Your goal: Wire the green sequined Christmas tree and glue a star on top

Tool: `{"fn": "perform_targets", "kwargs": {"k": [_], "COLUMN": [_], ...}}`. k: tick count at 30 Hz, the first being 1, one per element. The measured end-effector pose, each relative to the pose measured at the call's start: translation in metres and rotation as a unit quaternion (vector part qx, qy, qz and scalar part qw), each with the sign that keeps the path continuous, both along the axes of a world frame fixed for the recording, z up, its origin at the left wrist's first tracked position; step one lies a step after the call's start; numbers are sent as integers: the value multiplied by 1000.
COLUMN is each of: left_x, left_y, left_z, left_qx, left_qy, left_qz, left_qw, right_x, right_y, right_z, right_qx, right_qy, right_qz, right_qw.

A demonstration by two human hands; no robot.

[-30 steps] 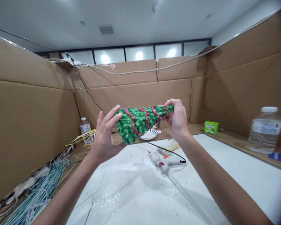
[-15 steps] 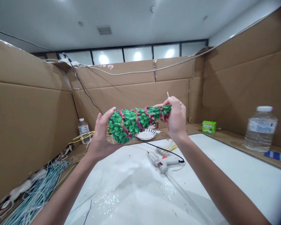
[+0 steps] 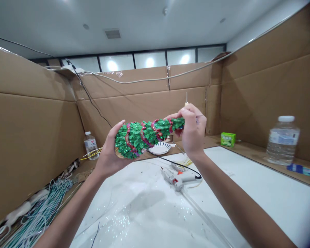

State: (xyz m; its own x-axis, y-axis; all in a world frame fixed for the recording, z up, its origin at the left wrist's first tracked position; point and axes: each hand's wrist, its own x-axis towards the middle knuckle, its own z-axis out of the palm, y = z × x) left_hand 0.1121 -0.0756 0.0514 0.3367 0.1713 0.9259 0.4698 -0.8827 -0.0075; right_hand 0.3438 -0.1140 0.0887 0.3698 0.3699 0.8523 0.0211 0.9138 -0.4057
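Observation:
A small green glittery Christmas tree (image 3: 144, 136), wound with a red and pink garland, lies sideways in the air above the table. Its wide base rests in my left hand (image 3: 111, 148), with the thumb and fingers around it. My right hand (image 3: 193, 129) is closed at the narrow top end. From the top of that hand sticks a thin pale rod (image 3: 186, 98); what it belongs to is hidden by the fingers. Below the tree, a white hot glue gun (image 3: 179, 179) with a clear glue stick (image 3: 206, 217) lies on the white tabletop (image 3: 134, 213).
Bundles of teal and white wires (image 3: 46, 210) lie at left. A striped plate (image 3: 160, 148) stands behind the tree. Water bottles stand left (image 3: 91, 146) and right (image 3: 283, 141), near a green box (image 3: 227, 139). Cardboard walls (image 3: 144, 100) enclose the table; loose glitter (image 3: 116, 220) is scattered on it.
The tree and both hands have shifted slightly left. More of the thin rod now shows above my right hand, standing more upright. Both hands keep their hold.

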Motion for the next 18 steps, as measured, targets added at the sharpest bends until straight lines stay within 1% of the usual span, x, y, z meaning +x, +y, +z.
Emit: {"fn": "perform_targets", "kwargs": {"k": [3, 6, 9, 12, 15, 18], "left_x": [0, 1, 1, 1, 0, -1], "left_y": [1, 2, 4, 6, 6, 4], "left_z": [0, 0, 0, 1, 3, 5], "left_qx": [-5, 8, 31, 76, 119, 137], "left_qy": [-3, -3, -7, -7, -5, 0], "left_qz": [-3, -3, -14, -13, 1, 8], "left_qw": [1000, 1000, 999, 997, 993, 991], "right_x": [-1, -1, -1, -2, -3, -4], "right_y": [-2, -2, -1, 0, -1, -2], "right_z": [-1, -2, -3, -3, -3, -2], "right_qx": [20, 35, 46, 50, 28, -4], "right_qy": [-8, -13, -17, -14, 2, 24], "right_qz": [-13, -23, -27, -18, -4, 3], "right_qw": [1000, 999, 998, 998, 1000, 1000]}}
